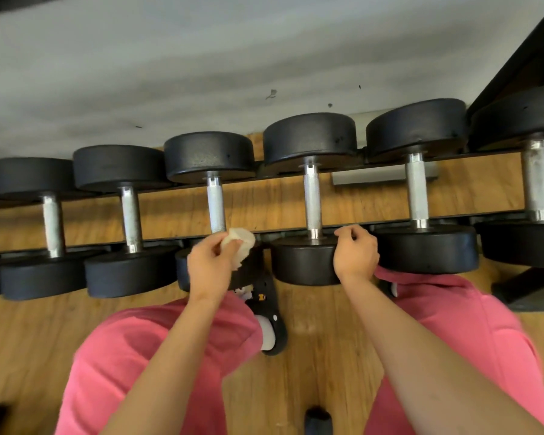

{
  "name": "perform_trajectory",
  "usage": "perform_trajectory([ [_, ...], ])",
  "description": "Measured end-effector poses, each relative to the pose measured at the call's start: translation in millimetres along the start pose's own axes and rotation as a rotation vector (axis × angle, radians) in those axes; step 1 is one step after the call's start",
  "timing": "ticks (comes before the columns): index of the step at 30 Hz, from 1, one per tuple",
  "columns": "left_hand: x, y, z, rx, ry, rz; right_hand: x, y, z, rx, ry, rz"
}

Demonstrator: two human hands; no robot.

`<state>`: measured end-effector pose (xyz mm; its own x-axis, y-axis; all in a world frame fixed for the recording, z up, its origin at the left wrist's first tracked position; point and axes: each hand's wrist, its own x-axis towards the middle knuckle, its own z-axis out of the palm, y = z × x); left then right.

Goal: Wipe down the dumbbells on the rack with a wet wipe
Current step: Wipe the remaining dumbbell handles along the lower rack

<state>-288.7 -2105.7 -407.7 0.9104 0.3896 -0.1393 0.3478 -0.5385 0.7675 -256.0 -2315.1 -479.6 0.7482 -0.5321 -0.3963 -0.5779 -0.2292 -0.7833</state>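
1. The wet wipe (239, 243) is bunched in the left hand (209, 265), whose grip is pinched round it. It sits at the near end of the third dumbbell's (215, 208) knurled handle, over that dumbbell's front head.
2. The right hand (355, 252) lies at the right edge of the next dumbbell's (311, 202) near head. Its grip is curled in, with nothing visible in it.
3. The dumbbells lie side by side across the rack (522, 290), handles pointing away from the person and black round heads at both ends.
4. The rack stands on a wooden plank floor (321, 324), close against a grey wall (201, 73) that carries a few dark scuffs (271, 93).
5. A pale grey bar (383, 177) shows on the floor between the rails.
6. Pink trousers (157, 346) fill the foreground, knees spread to either side.
7. A black shoe (274, 328) is planted just below the third dumbbell's front head, partly hidden by it.
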Motion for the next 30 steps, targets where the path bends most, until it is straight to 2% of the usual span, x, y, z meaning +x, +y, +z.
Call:
perform_trajectory([
  [3, 1.4, -27.1, -51.0, 0.115, 0.124, -0.053, 0.7, 1.3, -0.7, 0.0, 0.0, -0.004],
  [9, -9.0, -38.2, -60.5, 0.109, 0.01, 0.033, -1.2, 0.0, -1.1, 0.006, 0.003, -0.009],
  [14, -18.4, -50.4, -30.8, 0.271, -0.066, 0.375, 0.7, 3.2, -0.5, 0.005, -0.004, -0.01],
  [18, -27.1, -57.0, -6.6, 0.597, -0.194, 0.709, 3.9, 6.1, 0.7, 0.007, 0.002, -0.011],
  [20, -23.4, -59.0, -3.8, 0.751, -0.179, 0.813, 5.4, 8.0, 1.0, 0.009, 0.002, -0.021],
  [23, -17.1, -63.0, -18.6, 0.706, -0.083, 0.824, 5.4, 7.7, 1.3, 0.012, -0.003, -0.033],
  [25, -18.4, -64.4, -21.6, 0.623, -0.02, 0.772, 4.4, 6.2, 1.3, 0.004, 0.004, -0.029],
  [28, -22.0, -63.2, -2.6, 0.543, -0.052, 0.688, 3.6, 6.6, 1.0, 0.002, 0.01, -0.03],
  [30, -21.0, -58.7, 6.8, 0.567, -0.1, 0.699, 3.8, 7.3, 0.7, 0.002, 0.012, -0.034],
])
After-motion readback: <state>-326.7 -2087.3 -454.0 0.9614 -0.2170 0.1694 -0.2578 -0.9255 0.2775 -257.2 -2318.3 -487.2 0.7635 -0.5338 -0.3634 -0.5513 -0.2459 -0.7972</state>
